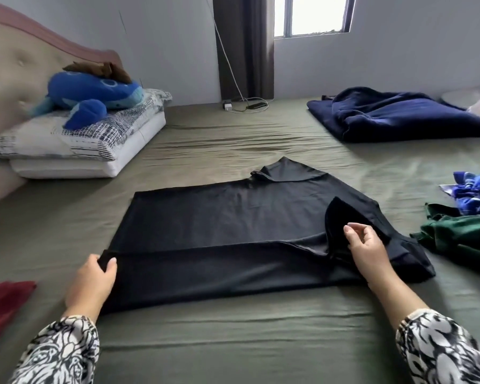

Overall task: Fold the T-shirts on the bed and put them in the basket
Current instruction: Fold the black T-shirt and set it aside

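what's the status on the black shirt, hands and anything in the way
Left hand pinching hem corner, right hand at collar. Black T-shirt flat, near edge folding over. Nothing in the way.

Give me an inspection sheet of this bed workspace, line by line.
Surface: olive bed sheet, wrinkled.
Job's things: black T-shirt spread flat, near edge folded over; green garment, blue patterned garment, red cloth unfolded; basket not seen.
Clutter: navy blanket, pillows, blue plush toy.
Grips: left hand pinches hem corner; right hand at the sleeve.
Cables: white charger cable and phone.
Surroundings: window, curtain, headboard.
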